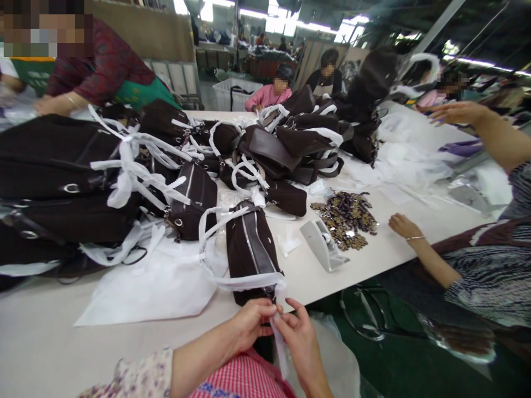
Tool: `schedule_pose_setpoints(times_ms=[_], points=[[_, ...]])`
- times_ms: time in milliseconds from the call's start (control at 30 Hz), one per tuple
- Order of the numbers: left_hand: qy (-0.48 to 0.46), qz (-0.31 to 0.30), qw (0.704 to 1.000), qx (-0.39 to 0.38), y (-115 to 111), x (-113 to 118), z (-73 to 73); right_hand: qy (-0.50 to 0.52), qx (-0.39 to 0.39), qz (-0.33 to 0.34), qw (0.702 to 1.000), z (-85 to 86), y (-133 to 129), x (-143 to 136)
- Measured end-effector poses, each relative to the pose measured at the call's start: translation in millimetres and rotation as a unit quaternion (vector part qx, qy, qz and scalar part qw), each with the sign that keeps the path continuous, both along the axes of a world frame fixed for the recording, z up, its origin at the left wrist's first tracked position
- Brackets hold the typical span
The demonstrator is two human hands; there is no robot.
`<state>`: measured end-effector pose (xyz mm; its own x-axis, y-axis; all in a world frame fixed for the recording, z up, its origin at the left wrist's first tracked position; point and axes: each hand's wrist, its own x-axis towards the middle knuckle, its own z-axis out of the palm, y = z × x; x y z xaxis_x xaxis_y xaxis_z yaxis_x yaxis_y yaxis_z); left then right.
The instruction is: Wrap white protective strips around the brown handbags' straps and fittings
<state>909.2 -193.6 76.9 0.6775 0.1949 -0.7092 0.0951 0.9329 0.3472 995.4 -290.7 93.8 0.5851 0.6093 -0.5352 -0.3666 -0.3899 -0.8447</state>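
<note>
A dark brown bag (254, 243) with a zip lies on the white table in front of me, its handle wrapped in white strips (244, 283). At the bag's near end, my left hand (254, 320) pinches the white wrapping with thumb and fingers. My right hand (296, 329) is close beside it, its thumb and fingers closed on the same white strip (280, 345), which hangs down between the hands. The fingertips of both hands almost meet.
Dark bags with white-wrapped handles (265, 149) are heaped across the table (373, 265). A pile of patterned tags (346, 218) lies beside a grey tape dispenser (323, 243). A white sheet (153, 287) is at left. Other people work around the table, one close at right.
</note>
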Motion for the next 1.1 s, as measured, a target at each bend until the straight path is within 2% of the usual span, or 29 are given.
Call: schedule_pose_setpoints(times_ms=[133,267,433,600,633,700,767,800,967,1100], points=[[-0.005,0.040,0.998,-0.037,2,0,1.2,-0.003,-0.007,-0.011,1.000,-2.0,11,0],[-0.004,0.070,0.994,-0.079,4,0,6.1,-0.025,-0.002,0.005,1.000,0.1,12,-2],[0.051,0.079,0.995,-0.032,3,1,7.1,-0.051,-0.002,0.002,0.999,4.0,16,-3],[0.003,0.088,0.996,-0.033,0,-6,8.6,-0.102,-0.033,-0.006,0.994,13.9,27,-2],[-0.007,0.074,0.997,-0.035,-1,-9,9.4,-0.115,-0.040,-0.007,0.993,15.7,29,-2],[-0.011,0.003,0.999,-0.038,-4,-15,11.0,-0.143,-0.049,-0.005,0.989,16.9,30,-2],[-0.014,-0.067,0.997,-0.036,-7,-18,12.6,-0.164,-0.052,0.006,0.985,14.2,29,-1],[-0.022,-0.083,0.996,-0.032,-8,-18,13.7,-0.169,-0.054,0.014,0.984,11.6,28,0],[-0.053,-0.038,0.998,-0.026,-11,-12,20.3,-0.106,-0.048,0.062,0.991,1.8,24,9],[-0.017,-0.041,0.999,-0.029,-10,-12,22.6,0.017,0.005,0.082,0.996,10.7,27,17]])
